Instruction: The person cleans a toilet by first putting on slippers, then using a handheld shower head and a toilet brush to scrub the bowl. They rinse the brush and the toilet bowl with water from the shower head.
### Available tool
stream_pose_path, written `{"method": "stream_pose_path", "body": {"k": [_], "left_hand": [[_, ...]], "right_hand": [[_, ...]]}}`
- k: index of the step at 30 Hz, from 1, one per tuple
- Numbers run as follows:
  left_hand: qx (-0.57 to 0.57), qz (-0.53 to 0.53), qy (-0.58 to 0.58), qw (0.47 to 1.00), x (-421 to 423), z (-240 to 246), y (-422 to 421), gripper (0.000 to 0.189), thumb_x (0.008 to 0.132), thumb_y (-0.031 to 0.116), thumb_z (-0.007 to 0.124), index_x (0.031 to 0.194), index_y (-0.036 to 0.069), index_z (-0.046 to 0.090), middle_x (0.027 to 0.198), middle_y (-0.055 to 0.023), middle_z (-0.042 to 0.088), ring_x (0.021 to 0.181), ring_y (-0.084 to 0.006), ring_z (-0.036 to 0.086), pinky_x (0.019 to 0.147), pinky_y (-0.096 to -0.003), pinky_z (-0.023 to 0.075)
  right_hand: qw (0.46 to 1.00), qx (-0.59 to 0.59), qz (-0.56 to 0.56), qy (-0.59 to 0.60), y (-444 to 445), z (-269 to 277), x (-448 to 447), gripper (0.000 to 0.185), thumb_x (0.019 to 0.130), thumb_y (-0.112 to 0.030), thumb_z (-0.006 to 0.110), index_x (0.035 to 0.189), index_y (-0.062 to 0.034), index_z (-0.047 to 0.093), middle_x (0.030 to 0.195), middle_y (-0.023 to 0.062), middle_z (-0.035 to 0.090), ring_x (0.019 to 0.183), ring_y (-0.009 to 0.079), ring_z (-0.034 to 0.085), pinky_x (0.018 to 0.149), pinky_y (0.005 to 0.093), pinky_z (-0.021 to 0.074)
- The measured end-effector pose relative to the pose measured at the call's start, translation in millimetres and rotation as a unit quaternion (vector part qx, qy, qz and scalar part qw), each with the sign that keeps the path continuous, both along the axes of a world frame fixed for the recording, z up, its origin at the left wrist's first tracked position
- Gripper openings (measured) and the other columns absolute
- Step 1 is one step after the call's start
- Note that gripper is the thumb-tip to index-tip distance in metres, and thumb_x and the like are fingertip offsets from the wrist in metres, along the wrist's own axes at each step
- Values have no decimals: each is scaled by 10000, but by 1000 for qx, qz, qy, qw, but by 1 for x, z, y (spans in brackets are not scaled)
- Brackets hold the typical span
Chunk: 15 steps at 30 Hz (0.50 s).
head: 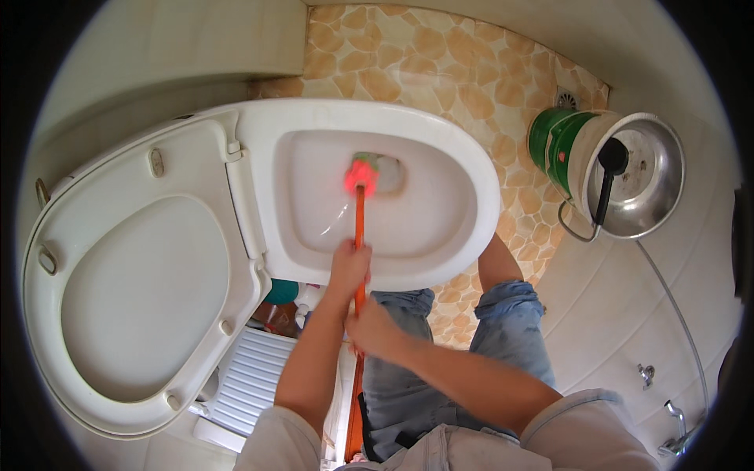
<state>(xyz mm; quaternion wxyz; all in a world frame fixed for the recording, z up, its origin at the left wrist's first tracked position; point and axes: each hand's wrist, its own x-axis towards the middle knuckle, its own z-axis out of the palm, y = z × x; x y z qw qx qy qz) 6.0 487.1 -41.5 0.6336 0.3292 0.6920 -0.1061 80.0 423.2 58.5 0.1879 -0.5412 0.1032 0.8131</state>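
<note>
A toilet brush point(360, 218) with an orange handle and a pink and green head reaches into the white toilet bowl point(436, 194). Its blurred head sits against the left side of the drain opening point(389, 172). My left hand point(350, 268) grips the handle just over the bowl's near rim. Lower on the same handle, nearer my body, my right hand point(374, 329) is closed around it. The raised toilet seat and lid point(144, 288) lean back on the left.
Stone-patterned tiles point(459, 53) cover the floor. At right, a metal basin point(654, 171) holding a black shower head point(612, 156) rests on a green and white bucket point(554, 144). A shower hose point(677, 300) runs to a wall tap point(677, 441). A ridged washboard point(253, 371) and bottles point(306, 300) stand lower left.
</note>
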Motion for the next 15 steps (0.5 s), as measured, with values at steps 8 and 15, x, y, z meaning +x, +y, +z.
{"method": "stream_pose_path", "body": {"k": [8,15], "left_hand": [[-22,44,32,998,-11,24,-33,208,877,165,542,963,-18,492,630,-53,491,404,-145,464,364,-302,381],[-27,-51,20,998,-4,-20,19,183,874,155,541,944,-2,477,633,-51,482,395,-154,470,353,-308,384]], "right_hand": [[995,48,81,39,-23,24,11,316,871,-89,486,1013,161,354,667,174,592,497,236,628,422,364,495],[999,6,-15,52,6,-38,-20,264,867,-54,512,979,150,390,609,195,600,480,257,639,384,367,490]]}}
